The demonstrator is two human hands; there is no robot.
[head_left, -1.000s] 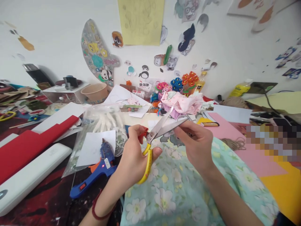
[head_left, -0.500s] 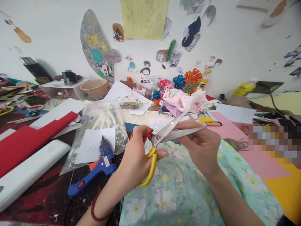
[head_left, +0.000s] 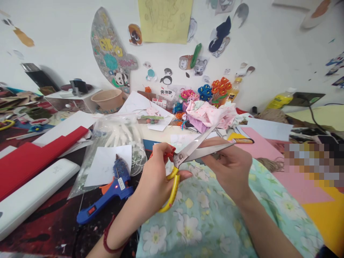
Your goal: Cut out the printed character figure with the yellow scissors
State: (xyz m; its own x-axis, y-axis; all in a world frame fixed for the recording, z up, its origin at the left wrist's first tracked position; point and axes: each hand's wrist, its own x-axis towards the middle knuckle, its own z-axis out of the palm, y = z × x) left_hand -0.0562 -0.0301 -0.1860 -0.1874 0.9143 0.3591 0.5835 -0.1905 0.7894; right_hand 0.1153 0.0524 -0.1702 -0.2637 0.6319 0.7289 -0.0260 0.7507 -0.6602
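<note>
My left hand (head_left: pixel 154 179) is wrapped around a pair of scissors (head_left: pixel 180 156) with one yellow handle and a red loop or wrap by my index finger. The blades stand apart and point to the right. Behind the lower blade, my right hand (head_left: pixel 231 165) is closed with its fingers pinched together. A small greyish piece (head_left: pixel 200 160) shows at its fingertips, mostly hidden by the blade, so its kind is unclear. Floral green fabric (head_left: pixel 188 229) spreads below both hands.
A blue glue gun (head_left: pixel 118 186) with a lit red light lies left of my left arm. Beyond it are a clear bag (head_left: pixel 104 132) of white pieces, a white long case (head_left: pixel 37 197) and red sheets (head_left: pixel 43 157). Pipe-cleaner flowers (head_left: pixel 205 93) stand at the back; pink paper (head_left: pixel 301 186) lies right.
The view has shifted very slightly. Both hands and the scissors keep nearly the same pose, blades still apart.
</note>
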